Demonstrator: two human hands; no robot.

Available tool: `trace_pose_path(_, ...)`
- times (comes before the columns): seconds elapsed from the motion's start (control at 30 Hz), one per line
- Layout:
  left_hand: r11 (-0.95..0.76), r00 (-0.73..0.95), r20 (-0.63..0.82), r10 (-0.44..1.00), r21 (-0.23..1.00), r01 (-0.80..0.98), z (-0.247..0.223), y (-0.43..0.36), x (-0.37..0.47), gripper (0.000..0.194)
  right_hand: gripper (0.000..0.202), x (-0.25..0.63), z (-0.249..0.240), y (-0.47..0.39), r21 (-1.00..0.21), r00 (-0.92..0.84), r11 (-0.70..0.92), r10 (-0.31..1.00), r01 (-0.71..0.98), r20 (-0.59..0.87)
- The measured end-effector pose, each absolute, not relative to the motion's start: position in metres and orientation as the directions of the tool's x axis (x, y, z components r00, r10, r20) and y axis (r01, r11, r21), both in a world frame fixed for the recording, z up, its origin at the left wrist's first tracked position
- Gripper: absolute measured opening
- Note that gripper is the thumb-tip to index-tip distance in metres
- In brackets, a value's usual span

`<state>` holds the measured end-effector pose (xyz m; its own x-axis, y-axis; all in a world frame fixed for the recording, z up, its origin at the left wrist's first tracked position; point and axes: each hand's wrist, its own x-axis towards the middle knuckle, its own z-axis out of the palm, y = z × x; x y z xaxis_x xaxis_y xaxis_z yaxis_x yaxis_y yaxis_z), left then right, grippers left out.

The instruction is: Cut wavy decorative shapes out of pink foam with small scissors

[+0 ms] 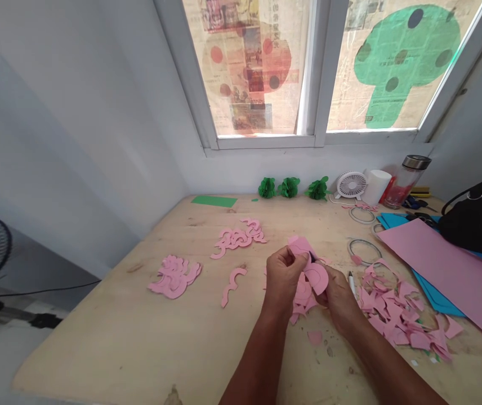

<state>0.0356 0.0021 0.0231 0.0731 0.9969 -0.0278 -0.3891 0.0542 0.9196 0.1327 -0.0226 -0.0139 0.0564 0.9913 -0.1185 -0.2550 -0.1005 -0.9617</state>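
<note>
Pink paper piece [317,277] with matt face, smooth wooden table [139,337], clear glossy bottle [398,184], its shiny metal cap [417,162], white plastic fan [351,184].

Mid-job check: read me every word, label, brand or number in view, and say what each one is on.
"的希望之光", running vertically on the left windowpane's newspaper.
The rest of that print, and the right windowpane's newspaper: too small or blurred to read.
No lettering is legible on the pink paper in the left hand, the small white fan or the bottle.
</note>
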Motion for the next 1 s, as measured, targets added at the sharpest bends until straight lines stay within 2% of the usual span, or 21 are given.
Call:
trace_pose_path(0.33, 0.072, 0.132, -0.029, 0.991, 0.94, -0.334, 0.0211, 0.0072, 0.026, 0.013, 0.042, 0.136, -0.0098, -0.0217, -0.959, 0.004, -0.144, 0.989, -0.243, -0.15)
trace_pose_path(1.0, 0.066, 0.058, -0.049, 0.997, 0.929, -0.363, 0.0149, 0.0112, 0.0262, 0.022, 0.047, 0.1288, -0.015, -0.0227, -0.965, 0.013, -0.127, 0.991, -0.23, -0.134)
